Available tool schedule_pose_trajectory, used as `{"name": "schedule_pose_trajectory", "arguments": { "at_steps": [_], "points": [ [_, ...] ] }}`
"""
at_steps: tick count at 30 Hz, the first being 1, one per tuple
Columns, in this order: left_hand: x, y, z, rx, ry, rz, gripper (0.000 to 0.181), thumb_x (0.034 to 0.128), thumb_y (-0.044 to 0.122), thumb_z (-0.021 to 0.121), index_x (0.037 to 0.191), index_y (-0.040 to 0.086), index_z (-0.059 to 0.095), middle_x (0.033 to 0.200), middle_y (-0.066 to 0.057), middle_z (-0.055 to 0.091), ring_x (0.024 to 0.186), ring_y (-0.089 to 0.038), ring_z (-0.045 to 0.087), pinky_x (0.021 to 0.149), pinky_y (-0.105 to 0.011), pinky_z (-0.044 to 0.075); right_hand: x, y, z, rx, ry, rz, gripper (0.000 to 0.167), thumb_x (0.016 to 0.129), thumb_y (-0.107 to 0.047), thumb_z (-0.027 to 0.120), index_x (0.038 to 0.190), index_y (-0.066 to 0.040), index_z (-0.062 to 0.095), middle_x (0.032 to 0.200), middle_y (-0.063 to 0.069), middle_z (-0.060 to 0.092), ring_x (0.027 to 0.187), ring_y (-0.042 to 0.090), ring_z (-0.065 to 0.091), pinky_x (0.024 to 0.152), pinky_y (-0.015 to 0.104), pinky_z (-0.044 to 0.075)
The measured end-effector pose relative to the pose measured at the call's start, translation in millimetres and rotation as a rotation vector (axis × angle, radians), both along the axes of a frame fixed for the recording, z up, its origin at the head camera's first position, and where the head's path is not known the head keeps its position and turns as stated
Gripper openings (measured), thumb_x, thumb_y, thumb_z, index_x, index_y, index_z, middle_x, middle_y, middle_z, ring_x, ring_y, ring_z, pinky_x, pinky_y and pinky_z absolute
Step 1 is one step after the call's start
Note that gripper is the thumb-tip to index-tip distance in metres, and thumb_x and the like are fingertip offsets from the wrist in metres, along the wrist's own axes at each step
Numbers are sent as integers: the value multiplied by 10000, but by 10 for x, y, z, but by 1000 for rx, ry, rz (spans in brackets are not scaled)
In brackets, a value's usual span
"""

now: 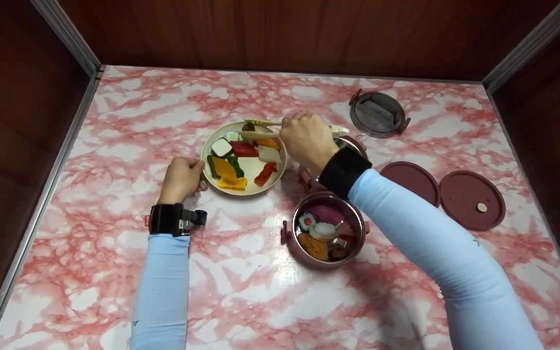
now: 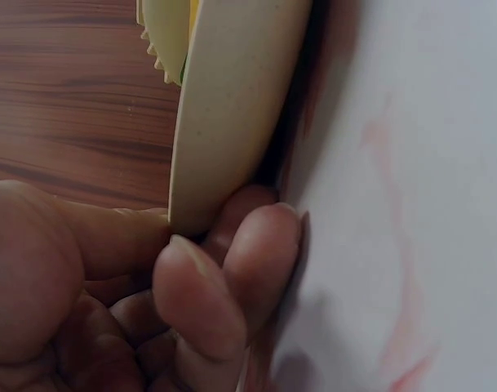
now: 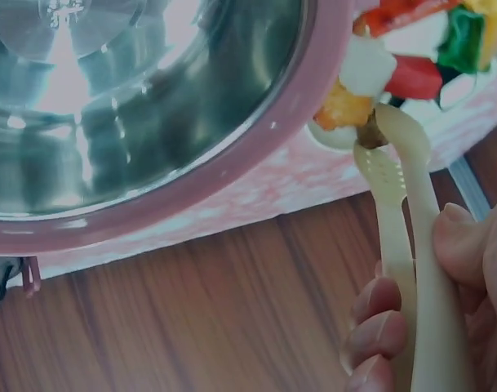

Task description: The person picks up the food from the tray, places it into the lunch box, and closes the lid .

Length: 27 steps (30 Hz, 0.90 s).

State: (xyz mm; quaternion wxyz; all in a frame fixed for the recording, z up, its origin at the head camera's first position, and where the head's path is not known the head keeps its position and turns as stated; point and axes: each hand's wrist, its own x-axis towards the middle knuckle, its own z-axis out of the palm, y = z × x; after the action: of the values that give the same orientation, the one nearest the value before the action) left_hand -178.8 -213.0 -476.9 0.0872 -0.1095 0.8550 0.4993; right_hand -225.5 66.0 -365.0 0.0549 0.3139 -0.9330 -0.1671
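My left hand (image 1: 182,180) pinches the left rim of a cream plate (image 1: 251,167), thumb at the rim and fingertips low against its side. Toy food pieces lie on that plate: a white-topped sushi roll (image 1: 221,147), a red slice (image 1: 243,149), yellow, green and orange pieces. My right hand (image 1: 306,141) grips cream tongs (image 3: 432,286) above the plate's right side. In the right wrist view the tong tips are at a small brown piece (image 3: 372,135); whether they clamp it I cannot tell. Beneath my right wrist stands a pink-rimmed steel container (image 3: 256,155), its bare bottom showing.
Nearer me, a second pink steel container (image 1: 326,263) holds several toy food pieces. A clear-topped lid (image 1: 379,114) with side clips lies at the back right. Two maroon discs (image 1: 409,182) lie to the right, one bearing a small pale round spot. Brown panels (image 1: 280,36) enclose the table.
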Motion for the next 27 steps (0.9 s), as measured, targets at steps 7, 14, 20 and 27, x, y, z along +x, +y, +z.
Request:
{"name": "schedule_pose_trajectory", "arguments": {
  "at_steps": [7, 14, 20, 27],
  "points": [
    [10, -8, 10, -12, -2, 1, 338, 1052, 194, 480, 1228, -40, 650, 696, -133, 672, 527, -171, 624, 453, -243, 462, 15, 211, 324, -158, -192, -134, 199, 989, -262, 567, 939, -83, 641, 754, 93, 608, 663, 315, 594, 601, 486, 520],
    [-16, 28, 8, -3, -2, -6, 340, 1052, 189, 480, 1226, -48, 650, 689, -125, 670, 526, -165, 626, 452, -244, 463, 229, 589, 807, -132, -220, -136, 192, 978, -316, 577, 937, -140, 640, 708, 88, 588, 607, 315, 565, 524, 474, 475],
    [-21, 45, 16, -21, -17, -4, 341, 1054, 201, 475, 1217, -36, 658, 686, -113, 670, 530, -155, 620, 455, -250, 460, 576, 1028, 1155, -75, -201, -34, 74, 929, -232, 609, 929, -176, 656, 612, 44, 524, 499, 259, 478, 404, 409, 393],
    [-6, 7, -2, -40, -11, -3, 339, 1056, 205, 466, 1204, -26, 666, 683, -123, 670, 539, -169, 622, 459, -253, 460, 904, 1420, 1372, 30, -301, 15, 68, 901, -290, 665, 966, -304, 677, 611, -34, 485, 525, 173, 444, 435, 383, 374]
  ]
}}
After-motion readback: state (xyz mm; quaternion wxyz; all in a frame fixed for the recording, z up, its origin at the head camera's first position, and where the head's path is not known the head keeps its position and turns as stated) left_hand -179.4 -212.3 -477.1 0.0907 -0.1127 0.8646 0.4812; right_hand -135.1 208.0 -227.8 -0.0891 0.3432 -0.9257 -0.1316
